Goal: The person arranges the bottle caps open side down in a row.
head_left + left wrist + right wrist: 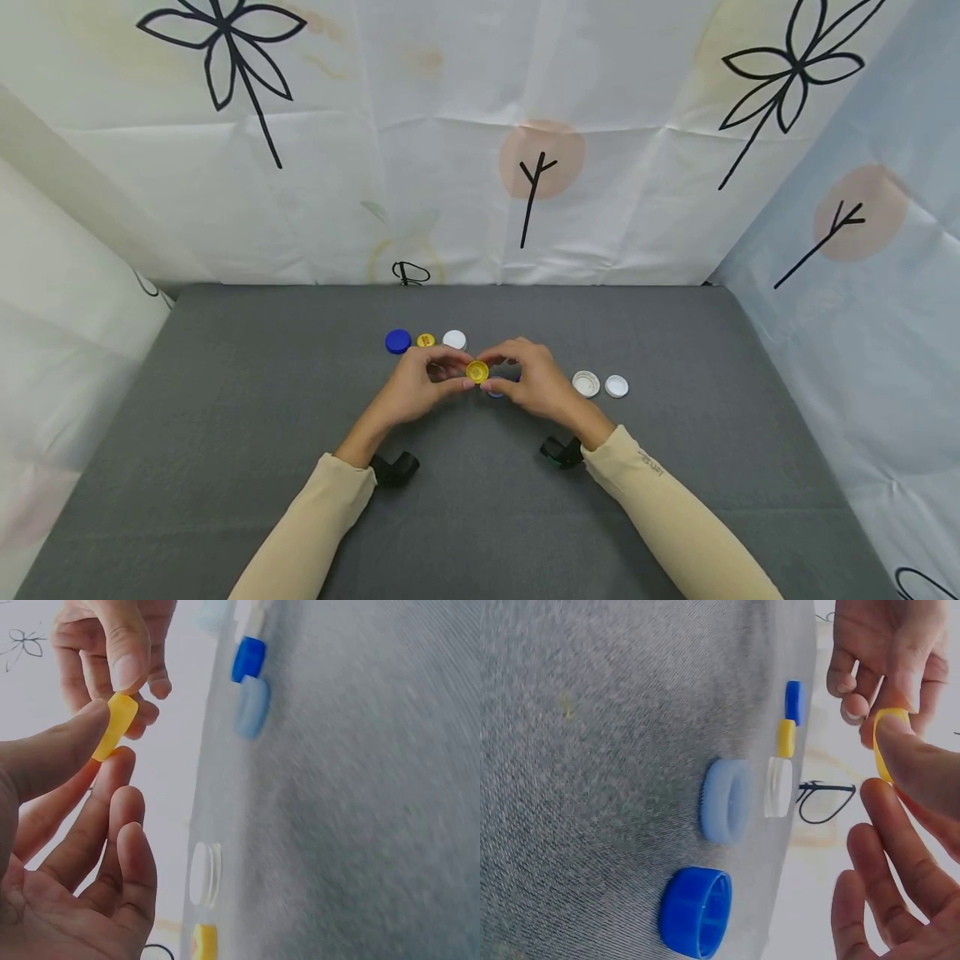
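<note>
A yellow bottle cap [477,372] is held up over the table, its hollow inside facing the head camera. My left hand [408,387] pinches its left edge between thumb and fingers. From the other side, my right hand [542,385] grips it with thumb and fingertips. The right wrist view shows the cap [882,754] edge-on, partly covered by the right thumb. Below the hands lie a light blue cap [726,801] and a deep blue cap [695,913], both mostly hidden by the right hand in the head view.
Behind the left hand, a blue cap [397,341], another yellow cap [426,340] and a white cap [454,339] form a row. Right of the right hand lie a larger white cap [586,383] and a smaller one [617,386]. Patterned cloth [450,167] encloses the grey table [262,400].
</note>
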`<state>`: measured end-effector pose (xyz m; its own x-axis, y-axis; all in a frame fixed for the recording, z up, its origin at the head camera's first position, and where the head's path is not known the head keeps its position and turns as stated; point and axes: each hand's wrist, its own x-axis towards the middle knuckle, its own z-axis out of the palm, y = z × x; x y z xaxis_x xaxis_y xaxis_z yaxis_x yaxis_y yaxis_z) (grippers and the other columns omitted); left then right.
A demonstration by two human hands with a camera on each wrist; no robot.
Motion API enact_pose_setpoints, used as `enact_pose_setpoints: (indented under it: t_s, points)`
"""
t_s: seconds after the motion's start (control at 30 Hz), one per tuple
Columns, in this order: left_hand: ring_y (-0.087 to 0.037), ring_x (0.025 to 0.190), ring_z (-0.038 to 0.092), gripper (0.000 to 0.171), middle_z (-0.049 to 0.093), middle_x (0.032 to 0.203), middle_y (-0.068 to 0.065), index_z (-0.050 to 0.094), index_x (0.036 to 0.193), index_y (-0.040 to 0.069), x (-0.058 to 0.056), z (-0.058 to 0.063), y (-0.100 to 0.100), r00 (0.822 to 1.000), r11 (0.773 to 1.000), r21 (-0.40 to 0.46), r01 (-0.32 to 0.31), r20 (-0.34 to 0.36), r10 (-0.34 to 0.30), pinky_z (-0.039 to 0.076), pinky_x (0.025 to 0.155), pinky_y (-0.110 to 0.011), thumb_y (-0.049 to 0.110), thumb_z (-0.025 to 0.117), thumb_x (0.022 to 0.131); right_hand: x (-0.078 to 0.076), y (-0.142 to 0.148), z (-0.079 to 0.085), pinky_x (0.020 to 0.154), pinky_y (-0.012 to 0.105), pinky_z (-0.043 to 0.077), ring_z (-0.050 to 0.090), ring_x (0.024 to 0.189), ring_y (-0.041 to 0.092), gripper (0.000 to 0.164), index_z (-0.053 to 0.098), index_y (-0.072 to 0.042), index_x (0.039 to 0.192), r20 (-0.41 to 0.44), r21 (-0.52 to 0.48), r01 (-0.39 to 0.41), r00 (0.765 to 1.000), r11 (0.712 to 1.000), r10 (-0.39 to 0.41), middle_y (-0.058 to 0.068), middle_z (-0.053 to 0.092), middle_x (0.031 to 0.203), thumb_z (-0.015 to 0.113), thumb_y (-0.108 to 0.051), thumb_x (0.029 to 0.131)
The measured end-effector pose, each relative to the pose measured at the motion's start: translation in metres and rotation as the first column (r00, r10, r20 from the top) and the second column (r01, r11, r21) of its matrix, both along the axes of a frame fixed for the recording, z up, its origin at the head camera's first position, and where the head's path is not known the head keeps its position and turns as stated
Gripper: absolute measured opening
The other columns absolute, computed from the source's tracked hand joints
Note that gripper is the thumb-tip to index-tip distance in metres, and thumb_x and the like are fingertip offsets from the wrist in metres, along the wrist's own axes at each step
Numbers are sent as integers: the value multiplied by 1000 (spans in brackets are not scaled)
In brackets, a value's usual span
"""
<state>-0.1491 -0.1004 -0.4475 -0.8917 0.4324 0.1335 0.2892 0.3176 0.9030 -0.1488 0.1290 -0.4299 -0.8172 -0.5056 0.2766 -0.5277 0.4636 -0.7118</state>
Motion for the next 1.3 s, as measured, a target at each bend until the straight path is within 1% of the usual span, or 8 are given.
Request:
enact_pose_setpoints:
  t_s: [0.2,0.33,0.47,0.83,0.97,1.1,1.2,1.3]
  points:
    - [-21,89,68,27,73,101,-8,73,115,2,2,6,2,997,998,58,-7,83,2,55,79,-35,11,79,90,3,2,3,85,46,53,64,96,28,32,76,-9,111,-23,-28,22,999,999,-22,2,72,103,87,-9,81]
    - [-25,91,68,27,72,103,-12,72,116,-2,3,8,5,994,997,76,-11,112,3,55,79,-34,6,77,91,5,5,3,85,46,54,64,97,32,32,75,-8,111,9,-53,15,1000,998,-14,3,72,104,86,-8,82]
    - [-28,91,67,24,72,103,-13,71,116,-4,3,8,6,993,997,79,-18,120,9,55,78,-35,3,73,93,5,7,3,85,47,54,65,97,30,28,75,-7,112,66,-83,9,998,997,-3,4,72,107,82,-7,85]
    - [-24,92,67,19,72,104,-10,74,114,3,5,9,7,996,993,115,-23,93,12,55,79,-36,10,72,96,2,10,6,85,48,54,67,93,18,17,76,-6,112,200,-134,9,980,991,18,3,74,104,71,-9,96]
    - [-33,95,68,20,71,106,-12,74,115,0,4,8,8,991,990,131,-42,130,25,56,77,-33,8,70,97,2,9,7,83,48,54,67,92,21,15,76,-4,109,190,-168,19,982,986,13,5,73,101,73,-8,94]
    - [-41,99,68,22,71,107,-15,72,117,-3,3,8,9,986,992,122,-42,167,21,56,79,-42,8,68,98,3,8,7,82,47,54,67,92,26,16,76,-3,108,147,-212,19,989,977,13,8,73,101,75,-5,92]
    - [-42,101,68,23,72,107,-16,71,118,-3,3,9,9,981,993,117,-30,195,6,55,83,-48,10,68,99,2,7,6,81,46,55,67,93,27,17,77,-3,108,123,-234,9,992,972,21,8,73,102,76,-4,90]
    - [-34,101,69,24,73,107,-13,72,117,-1,3,11,9,977,991,131,-25,213,-4,56,86,-44,13,71,98,2,7,7,81,45,55,66,94,28,19,76,-3,109,119,-228,0,992,974,28,8,73,103,77,-4,90]
